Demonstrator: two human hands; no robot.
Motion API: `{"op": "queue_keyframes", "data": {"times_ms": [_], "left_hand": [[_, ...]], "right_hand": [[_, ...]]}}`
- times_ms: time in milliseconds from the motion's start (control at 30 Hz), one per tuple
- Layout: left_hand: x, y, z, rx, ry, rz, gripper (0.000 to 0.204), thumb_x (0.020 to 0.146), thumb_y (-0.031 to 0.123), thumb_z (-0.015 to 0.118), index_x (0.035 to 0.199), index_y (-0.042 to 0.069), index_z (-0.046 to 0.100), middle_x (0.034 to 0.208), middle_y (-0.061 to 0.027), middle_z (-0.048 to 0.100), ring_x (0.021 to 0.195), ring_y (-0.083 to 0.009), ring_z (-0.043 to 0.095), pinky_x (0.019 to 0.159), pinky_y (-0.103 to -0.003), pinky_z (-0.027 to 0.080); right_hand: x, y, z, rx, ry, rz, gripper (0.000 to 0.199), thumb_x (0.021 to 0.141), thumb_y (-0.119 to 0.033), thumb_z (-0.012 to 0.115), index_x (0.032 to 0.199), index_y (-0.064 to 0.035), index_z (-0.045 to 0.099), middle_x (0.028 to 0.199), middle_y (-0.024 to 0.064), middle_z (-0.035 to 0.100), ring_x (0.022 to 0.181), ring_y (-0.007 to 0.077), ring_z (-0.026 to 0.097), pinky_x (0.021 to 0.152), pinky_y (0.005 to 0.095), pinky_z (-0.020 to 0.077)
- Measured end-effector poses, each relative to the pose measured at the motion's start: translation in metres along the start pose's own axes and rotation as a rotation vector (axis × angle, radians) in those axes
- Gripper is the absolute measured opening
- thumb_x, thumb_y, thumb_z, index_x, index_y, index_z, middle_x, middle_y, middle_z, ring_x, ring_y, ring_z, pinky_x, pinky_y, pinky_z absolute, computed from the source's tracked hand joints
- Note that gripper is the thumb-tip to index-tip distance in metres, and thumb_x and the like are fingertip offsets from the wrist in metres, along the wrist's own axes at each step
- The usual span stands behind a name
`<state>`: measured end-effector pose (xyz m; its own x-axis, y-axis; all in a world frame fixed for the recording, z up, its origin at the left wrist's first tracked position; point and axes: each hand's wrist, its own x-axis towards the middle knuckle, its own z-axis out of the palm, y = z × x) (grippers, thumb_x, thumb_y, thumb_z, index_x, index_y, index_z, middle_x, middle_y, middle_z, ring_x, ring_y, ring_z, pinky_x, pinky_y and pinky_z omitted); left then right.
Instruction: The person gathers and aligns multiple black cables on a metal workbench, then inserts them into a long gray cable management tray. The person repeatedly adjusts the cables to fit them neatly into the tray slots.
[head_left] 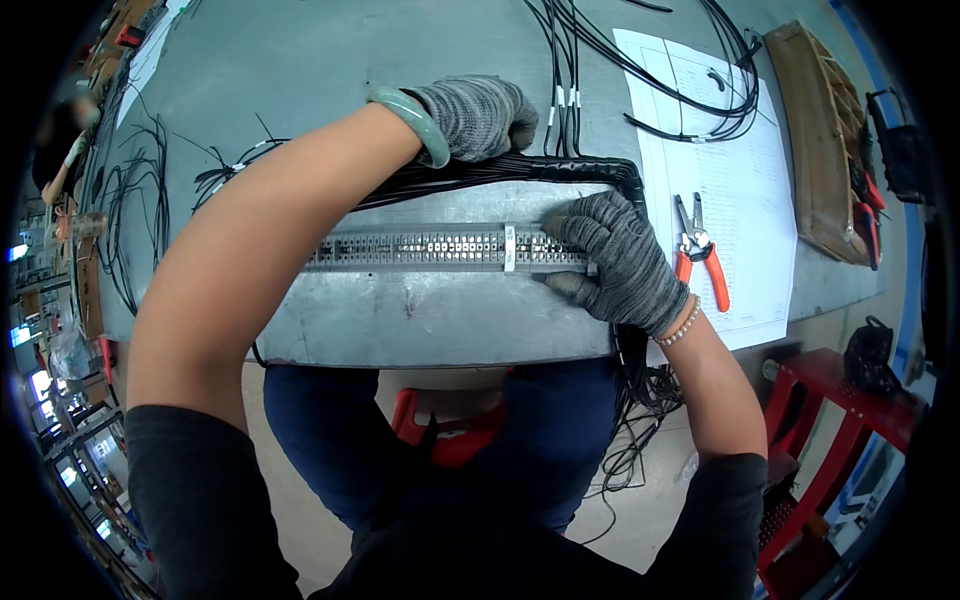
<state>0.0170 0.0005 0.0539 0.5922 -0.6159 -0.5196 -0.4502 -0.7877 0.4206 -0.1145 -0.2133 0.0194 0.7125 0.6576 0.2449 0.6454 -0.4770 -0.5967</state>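
A long terminal block strip (pixel 440 247) with rows of metal screws lies across the grey worktop in front of me, a white piece across it near its right end. My right hand (pixel 625 262), in a grey knitted glove, grips that end, thumb on the near edge and fingers on the far edge. Beyond the strip runs a bundle of black cables (pixel 580 170), partly taped, bending toward me at its right corner. My left hand (pixel 482 115), gloved alike, is closed at this bundle. Its fingertips are mostly hidden. My left forearm covers the strip's left end.
Wire strippers with orange handles (pixel 704 255) lie on printed sheets (pixel 745 220) to the right. Loops of black cable (pixel 735 120) cross the paper. A wooden tray (pixel 820 140) stands farther right. Loose wires (pixel 140 200) lie left. Near right is a red stool (pixel 850 395); another person works far left.
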Motion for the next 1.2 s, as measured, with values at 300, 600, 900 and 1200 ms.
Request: {"op": "queue_keyframes", "data": {"times_ms": [300, 600, 900, 1200], "left_hand": [[-0.003, -0.007, 0.007, 0.104, 0.089, 0.04, 0.017, 0.08, 0.006, 0.064, 0.097, 0.007, 0.063, 0.095, -0.0107, 0.063, 0.092, -0.0272, 0.062, 0.083, -0.038, 0.05], [0.005, -0.004, 0.01, 0.326, 0.085, 0.068, 0.026, 0.078, 0.006, 0.064, 0.104, 0.006, 0.061, 0.095, -0.0124, 0.062, 0.094, -0.0298, 0.062, 0.083, -0.039, 0.05], [-0.004, 0.005, 0.008, 0.402, 0.146, 0.167, 0.023, 0.088, 0.017, 0.056, 0.109, 0.013, 0.065, 0.099, -0.009, 0.063, 0.093, -0.0285, 0.063, 0.084, -0.04, 0.052], [-0.002, 0.012, 0.028, -0.066, 0.322, -0.05, 0.031, 0.096, 0.027, 0.048, 0.101, 0.001, 0.063, 0.088, -0.0182, 0.065, 0.085, -0.0323, 0.062, 0.084, -0.041, 0.048]], "right_hand": [[0.027, 0.01, -0.019, 0.079, 0.059, 0.328, 0.033, 0.082, -0.033, 0.072, 0.101, -0.0058, 0.066, 0.097, 0.0119, 0.064, 0.091, 0.0257, 0.063, 0.088, 0.0396, 0.0507], [0.062, 0.028, -0.008, -0.339, -0.171, 0.331, 0.037, 0.082, -0.033, 0.071, 0.108, -0.0082, 0.063, 0.11, 0.0121, 0.058, 0.1, 0.0284, 0.061, 0.09, 0.0395, 0.0498], [0.051, 0.03, -0.007, -0.326, -0.095, 0.286, 0.042, 0.082, -0.032, 0.07, 0.117, -0.0112, 0.061, 0.113, 0.0114, 0.059, 0.103, 0.0281, 0.06, 0.093, 0.0397, 0.0486], [0.049, 0.04, 0.001, -0.425, -0.036, 0.197, 0.041, 0.086, -0.038, 0.064, 0.117, -0.0116, 0.061, 0.113, 0.011, 0.059, 0.102, 0.0282, 0.06, 0.09, 0.0395, 0.0492]]}}
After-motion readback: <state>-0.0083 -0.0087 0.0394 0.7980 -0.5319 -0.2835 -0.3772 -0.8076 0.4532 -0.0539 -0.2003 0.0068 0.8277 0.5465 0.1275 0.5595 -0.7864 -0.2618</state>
